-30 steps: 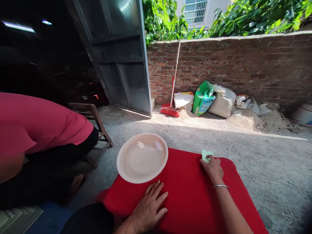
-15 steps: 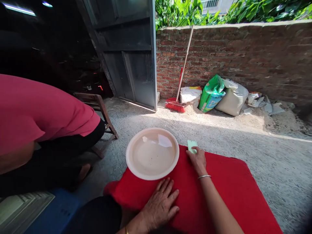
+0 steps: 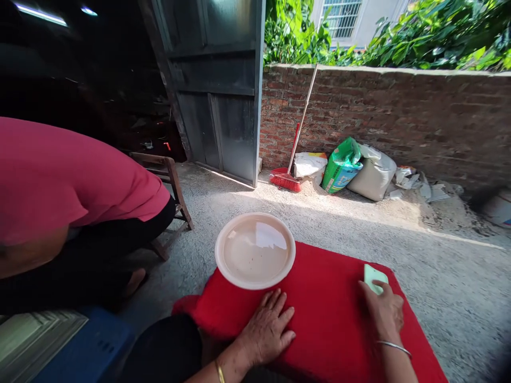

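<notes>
My left hand lies flat on the red cloth, its fingers stretched out just below the basin. Near the right edge of the cloth, my right hand grips a pale green rectangular piece with rounded corners, its exact kind unclear. That piece rests on or just over the cloth. A round cream basin of water stands at the cloth's far left corner, with a few tiny dark specks in it.
At the left a person in a pink shirt bends forward by a wooden chair. A blue plastic surface is at lower left. Beyond are a metal door, a red broom, and a green sack against the brick wall.
My right hand has moved right across the cloth with the pale green piece. The left hand stays on the cloth. The view has tilted up slightly.
</notes>
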A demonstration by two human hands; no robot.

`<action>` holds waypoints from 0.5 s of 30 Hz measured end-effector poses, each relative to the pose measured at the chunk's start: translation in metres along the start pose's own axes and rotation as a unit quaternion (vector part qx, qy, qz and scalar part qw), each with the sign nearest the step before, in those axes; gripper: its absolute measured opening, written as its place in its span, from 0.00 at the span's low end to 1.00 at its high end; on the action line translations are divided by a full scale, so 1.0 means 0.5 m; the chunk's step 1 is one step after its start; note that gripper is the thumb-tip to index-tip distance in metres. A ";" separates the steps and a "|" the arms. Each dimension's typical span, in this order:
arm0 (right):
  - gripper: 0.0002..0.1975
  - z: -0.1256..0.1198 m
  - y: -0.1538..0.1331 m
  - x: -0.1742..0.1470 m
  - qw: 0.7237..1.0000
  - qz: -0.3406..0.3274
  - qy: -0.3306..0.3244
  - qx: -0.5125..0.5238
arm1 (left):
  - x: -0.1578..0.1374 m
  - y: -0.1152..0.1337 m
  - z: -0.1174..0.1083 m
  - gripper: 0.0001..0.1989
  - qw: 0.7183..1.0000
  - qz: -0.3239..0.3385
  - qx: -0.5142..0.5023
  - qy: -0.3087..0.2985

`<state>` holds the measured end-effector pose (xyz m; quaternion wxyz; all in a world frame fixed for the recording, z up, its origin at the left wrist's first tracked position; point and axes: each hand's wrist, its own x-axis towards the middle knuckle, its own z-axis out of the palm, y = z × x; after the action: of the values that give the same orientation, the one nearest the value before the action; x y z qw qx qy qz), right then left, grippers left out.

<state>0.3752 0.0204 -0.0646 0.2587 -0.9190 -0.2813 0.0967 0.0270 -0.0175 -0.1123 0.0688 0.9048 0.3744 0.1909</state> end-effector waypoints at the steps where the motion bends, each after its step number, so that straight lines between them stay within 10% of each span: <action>1: 0.32 0.001 0.004 -0.009 1.000 0.018 0.005 -0.023 | 0.001 0.000 0.001 0.27 1.000 0.002 -0.001 0.004; 10: 0.14 0.114 -0.156 -0.314 0.912 -0.365 -0.186 -0.026 | -0.024 0.000 -0.007 0.19 0.979 0.071 0.015 0.189; 15: 0.16 0.043 -0.029 -0.206 0.929 -0.275 -0.199 0.147 | -0.017 0.007 -0.008 0.18 0.974 0.049 0.002 0.220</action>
<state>0.2766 -0.0187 -0.0718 0.3463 -0.7193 -0.5509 0.2432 0.0225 -0.0261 -0.1103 -0.0258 0.8580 0.3362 0.3875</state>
